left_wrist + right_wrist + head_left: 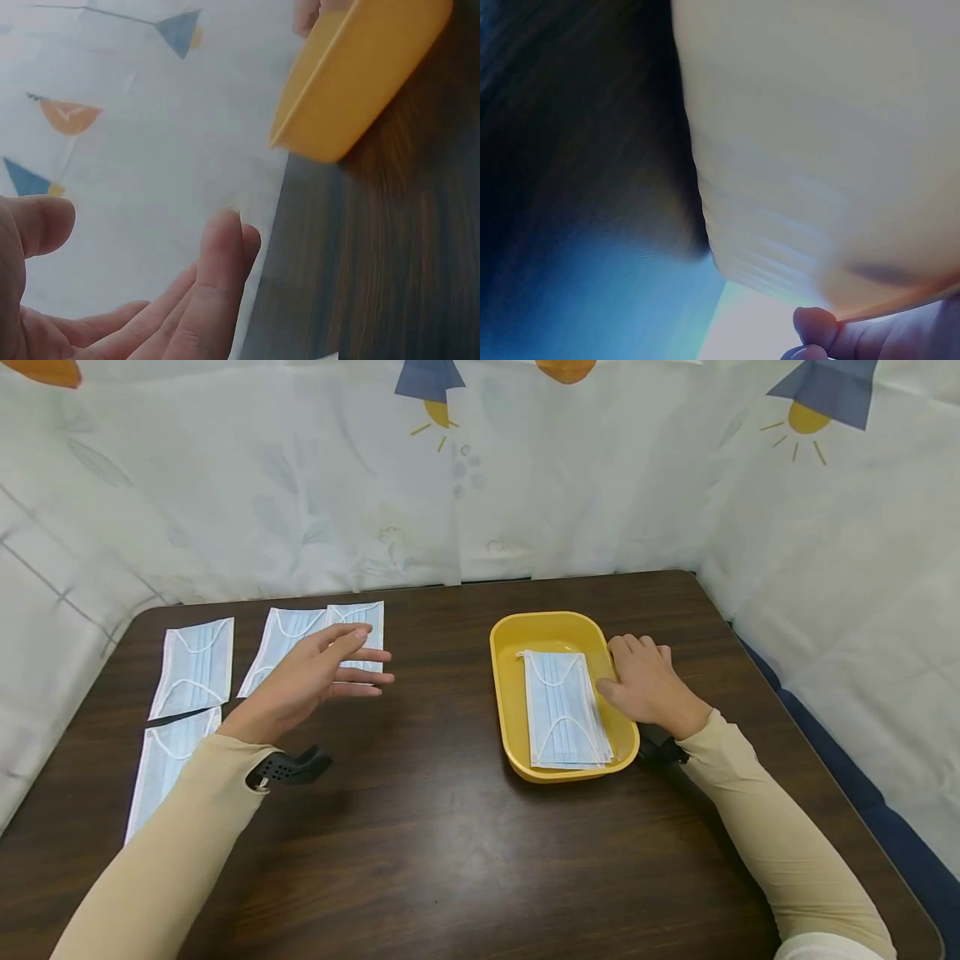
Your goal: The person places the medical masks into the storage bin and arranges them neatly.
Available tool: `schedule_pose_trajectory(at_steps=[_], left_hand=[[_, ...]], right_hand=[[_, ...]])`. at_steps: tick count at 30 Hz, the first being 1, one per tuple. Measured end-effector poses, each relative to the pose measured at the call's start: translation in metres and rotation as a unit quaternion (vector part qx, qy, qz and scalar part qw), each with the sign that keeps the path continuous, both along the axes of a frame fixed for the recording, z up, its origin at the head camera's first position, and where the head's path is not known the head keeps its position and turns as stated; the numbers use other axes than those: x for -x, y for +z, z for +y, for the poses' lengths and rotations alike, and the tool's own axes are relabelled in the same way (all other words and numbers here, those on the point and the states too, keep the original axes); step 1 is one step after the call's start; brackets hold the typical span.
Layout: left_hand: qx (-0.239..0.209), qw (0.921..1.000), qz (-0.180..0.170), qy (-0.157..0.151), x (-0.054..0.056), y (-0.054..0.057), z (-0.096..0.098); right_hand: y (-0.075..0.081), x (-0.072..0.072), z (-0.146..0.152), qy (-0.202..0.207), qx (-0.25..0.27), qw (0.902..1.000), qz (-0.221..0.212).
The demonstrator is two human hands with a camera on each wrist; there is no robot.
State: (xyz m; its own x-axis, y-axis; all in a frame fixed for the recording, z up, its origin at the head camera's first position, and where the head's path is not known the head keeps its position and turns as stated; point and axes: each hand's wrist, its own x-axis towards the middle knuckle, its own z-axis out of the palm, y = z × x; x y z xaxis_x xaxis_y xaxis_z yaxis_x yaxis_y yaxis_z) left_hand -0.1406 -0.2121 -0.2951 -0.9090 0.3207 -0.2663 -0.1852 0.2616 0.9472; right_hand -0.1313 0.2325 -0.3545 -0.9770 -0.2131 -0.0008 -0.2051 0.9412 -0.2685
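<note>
A yellow plastic tray (555,631) with a small stack of light-blue face masks (562,710) in it stands right of the table's middle. My right hand (652,685) grips its right rim, thumb on the inner side. The right wrist view shows fingertips (817,326) at the rim beside the tray's blurred wall (817,150). My left hand (311,672) is raised, fingers extended and empty, over the table on the left. Behind it lie two face masks, one (281,631) partly covered by the hand, the other (369,618) at its right.
Two more face masks lie at the table's left, one (197,664) behind the other (168,756), which the left sleeve (172,843) partly hides. A white patterned curtain (375,510) hangs along the back edge of the dark wooden table (435,860).
</note>
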Motion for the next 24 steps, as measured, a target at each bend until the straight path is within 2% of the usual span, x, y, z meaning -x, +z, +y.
schedule_pose_trajectory(at_steps=[4, 11, 12, 16, 21, 24], left_hand=[[0.004, 0.9999, 0.007, 0.012, -0.005, 0.000, -0.027], [-0.037, 0.9987, 0.009, 0.033, -0.007, -0.001, -0.071], [-0.024, 0.9990, 0.014, 0.036, -0.008, -0.001, -0.077], [-0.021, 0.9980, 0.016, 0.057, -0.014, -0.001, -0.101], [-0.054, 0.9952, 0.023, 0.078, -0.023, -0.002, -0.130], [-0.097, 0.9906, 0.028, 0.093, -0.026, -0.001, -0.144]], right_hand=[[0.002, 0.000, -0.001, 0.004, -0.007, 1.0000, 0.001], [0.003, -0.001, -0.001, -0.003, -0.007, 1.0000, 0.004], [0.003, -0.002, -0.001, -0.004, -0.006, 1.0000, 0.005], [0.002, -0.002, -0.003, -0.005, -0.002, 1.0000, 0.001], [0.003, -0.003, -0.006, -0.007, -0.001, 0.9999, -0.011], [0.005, -0.004, -0.007, -0.010, -0.004, 0.9998, -0.015]])
